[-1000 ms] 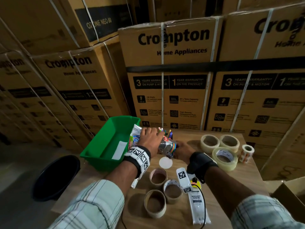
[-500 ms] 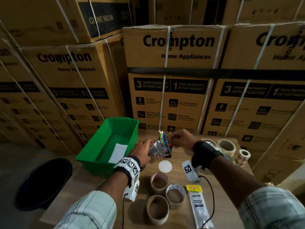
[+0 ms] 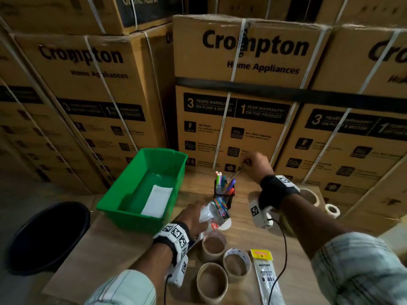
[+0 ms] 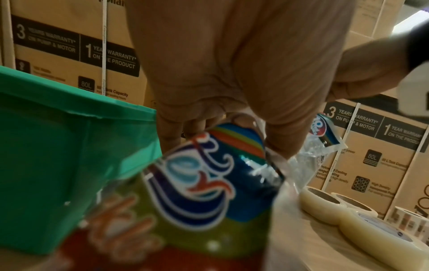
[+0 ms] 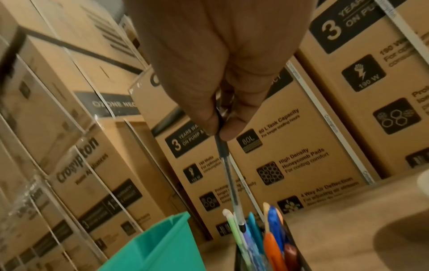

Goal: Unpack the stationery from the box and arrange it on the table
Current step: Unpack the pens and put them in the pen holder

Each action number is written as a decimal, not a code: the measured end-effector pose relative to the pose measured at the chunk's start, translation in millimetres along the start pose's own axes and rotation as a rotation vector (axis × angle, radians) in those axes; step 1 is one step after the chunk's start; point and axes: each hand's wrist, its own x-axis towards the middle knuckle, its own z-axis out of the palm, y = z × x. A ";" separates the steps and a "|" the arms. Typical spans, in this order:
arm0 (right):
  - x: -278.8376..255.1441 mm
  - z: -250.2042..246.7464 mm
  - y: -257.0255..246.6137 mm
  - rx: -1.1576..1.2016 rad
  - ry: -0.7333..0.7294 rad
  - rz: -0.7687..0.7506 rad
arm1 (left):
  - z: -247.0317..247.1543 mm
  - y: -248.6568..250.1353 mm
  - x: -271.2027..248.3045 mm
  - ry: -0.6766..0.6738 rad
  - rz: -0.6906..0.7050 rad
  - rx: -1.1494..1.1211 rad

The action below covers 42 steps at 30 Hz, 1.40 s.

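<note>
Item: pen [image 5: 228, 170], pinched in right hand [image 3: 256, 165], tip entering black pen holder [image 3: 224, 192] on tabletop [image 3: 136, 243], just beside green box [image 3: 141, 188]. Left hand [image 3: 193, 216] grips plastic packet [image 3: 217, 213], seemingly emptied. Risk: slanted entry may snag crowded pens, tipping holder.

Right hand [image 5: 216, 73] pinching slim clear black-capped pen [image 5: 228, 172] by its top, tip down among coloured pens [image 5: 271, 236] in black pen holder [image 5: 299, 256], beside green plastic bin corner [image 5: 153, 245]; stacked brown cartons [image 5: 301, 146] behind.
</note>
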 end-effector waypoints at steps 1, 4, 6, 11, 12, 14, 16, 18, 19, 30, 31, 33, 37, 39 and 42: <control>2.4 9.8 3.6 -0.027 -0.014 0.006 | 0.1 -0.7 -0.7 -0.008 -0.012 -0.003; 9.1 37.1 16.9 -0.077 -0.041 0.028 | 2.7 -5.9 0.4 -0.007 -0.007 -0.036; 10.5 50.6 22.8 -0.090 -0.054 0.058 | 4.4 -10.0 0.6 0.002 -0.009 -0.043; 3.2 68.8 34.2 -0.107 -0.069 0.149 | 7.3 -9.4 0.7 -0.017 0.002 -0.044; -1.1 68.0 32.6 -0.098 -0.033 0.146 | 8.0 -7.2 1.1 -0.013 0.009 -0.046; -12.7 66.5 29.6 -0.035 -0.019 0.099 | 7.3 1.2 1.0 0.000 0.016 -0.030; -26.2 66.6 27.6 0.036 -0.156 0.079 | 6.0 12.3 1.9 0.026 0.029 0.011; -41.2 69.5 32.7 0.146 -0.286 0.158 | 3.5 26.4 4.0 0.072 0.050 0.081; -47.6 73.2 37.1 0.221 -0.303 0.207 | 0.8 35.0 4.3 0.111 0.071 0.140; -101.1 79.7 41.6 1.437 -0.520 0.798 | -24.0 110.5 -19.2 0.304 0.339 0.903; -100.6 83.8 41.1 1.525 -0.516 0.832 | -25.3 113.1 -23.3 0.315 0.362 0.926; -101.4 83.2 36.9 1.605 -0.513 0.848 | -27.1 114.9 -30.0 0.335 0.393 0.947; -104.5 82.9 38.2 1.698 -0.505 0.923 | -33.2 109.9 -39.6 0.371 0.374 0.962; -105.9 82.2 39.5 1.654 -0.516 0.890 | -36.5 104.0 -43.6 0.371 0.332 0.953; -105.8 84.0 42.6 1.550 -0.473 0.775 | -40.2 91.8 -48.5 0.362 0.244 0.886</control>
